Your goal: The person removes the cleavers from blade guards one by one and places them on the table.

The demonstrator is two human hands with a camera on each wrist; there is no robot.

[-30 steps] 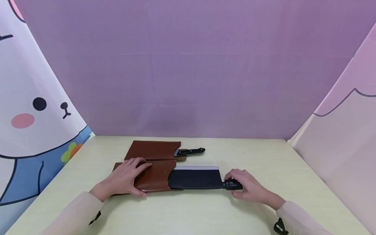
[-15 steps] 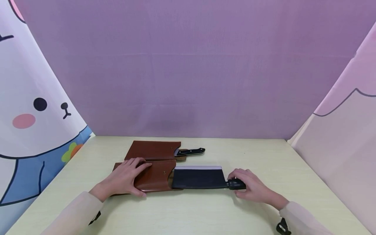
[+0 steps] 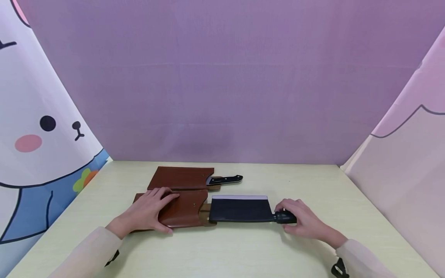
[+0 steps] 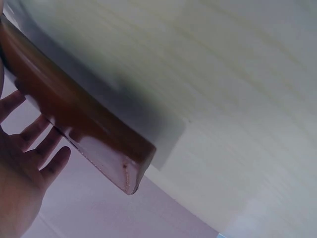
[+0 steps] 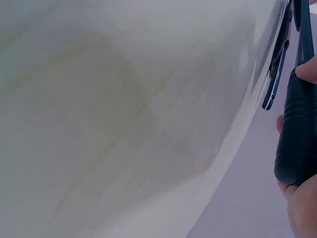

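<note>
While resting the left hand (image 3: 147, 210) loosely spread across the front sheath (image 3: 184, 208) on the tabletop (image 3: 226, 255), grips the cleaver (image 3: 240, 209) by its black handle (image 3: 286, 217) with the curled right hand (image 3: 307, 223), angling both forearms (image 3: 85, 251) inward; holds the blade (image 3: 250, 212) overlapping the sheath's flap (image 3: 205, 214).

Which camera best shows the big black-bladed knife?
The head view, because there the knife shows its broad blade. The right wrist view shows mainly its handle, close up; the left wrist view shows none of it.
</note>
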